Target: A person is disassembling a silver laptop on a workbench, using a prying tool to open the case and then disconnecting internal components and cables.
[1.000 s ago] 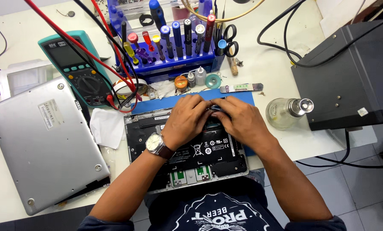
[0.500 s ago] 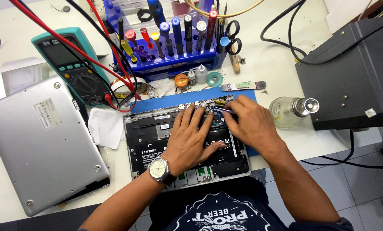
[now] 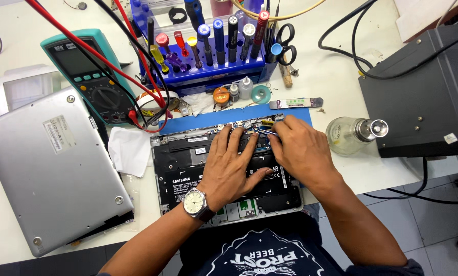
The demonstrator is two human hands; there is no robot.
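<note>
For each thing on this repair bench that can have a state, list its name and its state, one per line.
Laptop: bottom cover off, insides exposed.
Silver cover: removed, lying flat.
Multimeter: leads plugged in.
Scissors: closed.
Glass bottle: on its side.
Left hand: flat on laptop.
Right hand: pinching at the board.

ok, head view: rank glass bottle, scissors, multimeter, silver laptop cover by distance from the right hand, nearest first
From the right hand:
1. Glass bottle, just to its right on the table.
2. Scissors, up ahead in the blue tool rack.
3. Multimeter, far left, upper part of the table.
4. Silver laptop cover, far left, lying flat beside the open laptop.
</note>
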